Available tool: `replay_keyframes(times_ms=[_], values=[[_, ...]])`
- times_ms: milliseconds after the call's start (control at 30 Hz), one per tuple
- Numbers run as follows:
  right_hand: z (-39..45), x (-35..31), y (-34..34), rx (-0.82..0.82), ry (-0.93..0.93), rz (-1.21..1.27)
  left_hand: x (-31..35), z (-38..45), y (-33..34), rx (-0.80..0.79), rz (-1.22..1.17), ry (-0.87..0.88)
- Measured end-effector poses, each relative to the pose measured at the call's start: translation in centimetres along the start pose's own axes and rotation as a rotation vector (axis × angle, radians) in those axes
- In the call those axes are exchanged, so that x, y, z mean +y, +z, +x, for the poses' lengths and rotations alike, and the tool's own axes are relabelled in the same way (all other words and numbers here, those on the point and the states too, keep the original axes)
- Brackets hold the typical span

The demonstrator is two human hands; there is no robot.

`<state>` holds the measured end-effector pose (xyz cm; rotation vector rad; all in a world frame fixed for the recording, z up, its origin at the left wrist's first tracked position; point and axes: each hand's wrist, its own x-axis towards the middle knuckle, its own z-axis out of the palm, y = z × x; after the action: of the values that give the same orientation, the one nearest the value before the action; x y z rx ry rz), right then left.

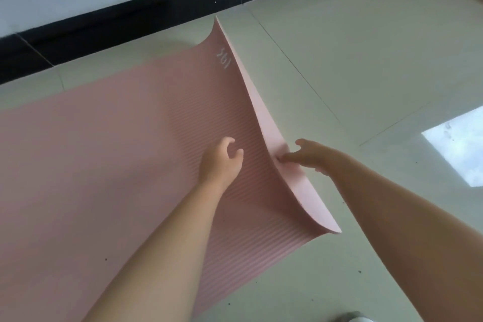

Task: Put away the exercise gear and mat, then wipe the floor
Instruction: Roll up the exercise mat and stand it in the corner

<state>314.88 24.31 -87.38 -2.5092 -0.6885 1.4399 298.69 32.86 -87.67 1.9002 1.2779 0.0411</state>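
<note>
the pink mat [104, 165] lies flat on the floor [366, 60] across the left and centre of the frame, its long axis running off to the left, its short end edge lifted at centre right. the right hand [311, 155] pinches that raised edge from the outer side; the left hand [222, 162] hovers just inside it, fingers curled, grasping nothing. rolling would likely go leftward, away from the right hand.
</note>
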Motion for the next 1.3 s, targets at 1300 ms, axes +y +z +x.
replay_keyframes(times_ms=[1300], values=[[-1.9, -4.1, 9.0, 0.019, -0.162, 0.327, -5.6, 0.6, -0.3, 0.084, -0.524, -0.511]])
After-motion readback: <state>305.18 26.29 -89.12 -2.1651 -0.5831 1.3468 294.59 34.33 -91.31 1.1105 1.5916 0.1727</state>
